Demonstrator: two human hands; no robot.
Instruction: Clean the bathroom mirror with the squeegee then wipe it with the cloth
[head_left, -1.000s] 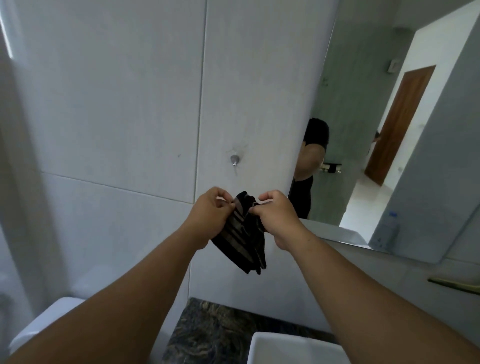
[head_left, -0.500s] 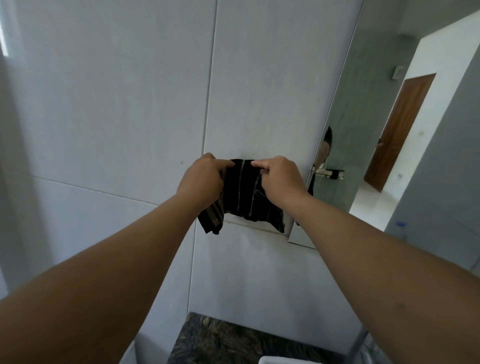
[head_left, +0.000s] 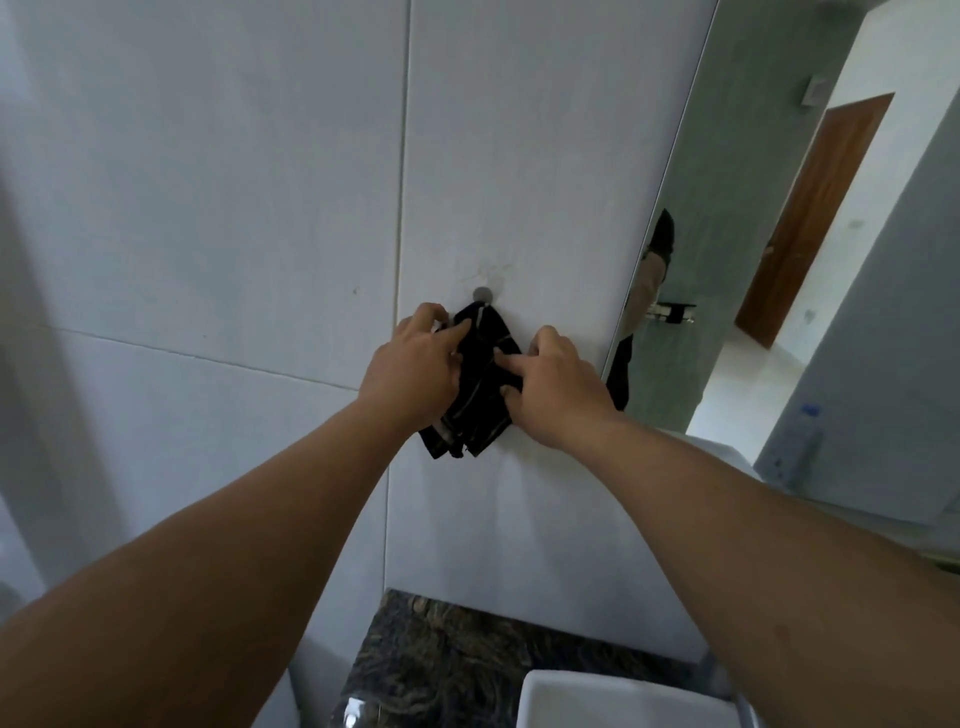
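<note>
A dark striped cloth (head_left: 480, 395) hangs bunched against the white tiled wall, its top just under a small round metal wall hook (head_left: 483, 293). My left hand (head_left: 415, 371) grips the cloth's left side near the top. On the cloth's right side rests my right hand (head_left: 553, 389), its fingers pressing the fabric. The bathroom mirror (head_left: 779, 260) fills the right of the view, its left edge just right of my right hand. No squeegee is in view.
A dark marbled counter (head_left: 441, 660) and a white basin (head_left: 623, 701) lie below my arms. The mirror reflects a wooden door (head_left: 815, 218), a door handle (head_left: 670, 312) and part of a person in black. A chrome tap (head_left: 717, 675) stands by the basin.
Both hands have carried the cloth up to the wall hook. The spread cloth is now bunched and hanging under the hook, and the view has tilted down a little.
</note>
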